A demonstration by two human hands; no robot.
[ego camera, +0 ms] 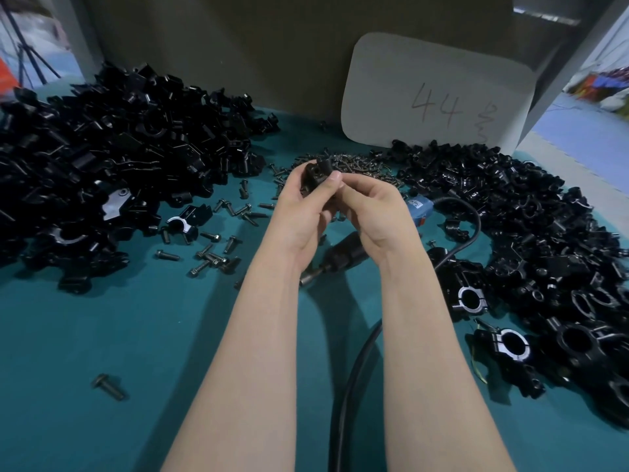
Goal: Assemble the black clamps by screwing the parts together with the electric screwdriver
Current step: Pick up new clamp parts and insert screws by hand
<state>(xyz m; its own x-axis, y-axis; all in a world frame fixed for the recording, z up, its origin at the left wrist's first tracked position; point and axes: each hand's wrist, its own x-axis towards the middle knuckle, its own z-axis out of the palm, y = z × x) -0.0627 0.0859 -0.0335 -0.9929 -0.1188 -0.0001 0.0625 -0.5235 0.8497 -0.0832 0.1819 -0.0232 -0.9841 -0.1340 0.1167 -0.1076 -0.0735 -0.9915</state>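
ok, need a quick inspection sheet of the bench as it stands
Surface: teal table cover, parts spread over the far half.
Job's things: clamp part held up in both hands; left heap of clamp parts; right heap of clamp parts; screw heap behind the hands; assembled clamps at right; electric screwdriver lying under the hands, not held.
Clutter: loose screws beside the left heap; one stray screw front left.
Grippers: left hand and right hand both grip the clamp part.
Cables: black cable runs from the near edge toward the screwdriver.
Surroundings: grey card marked 44 against a cardboard wall; tripod far left.
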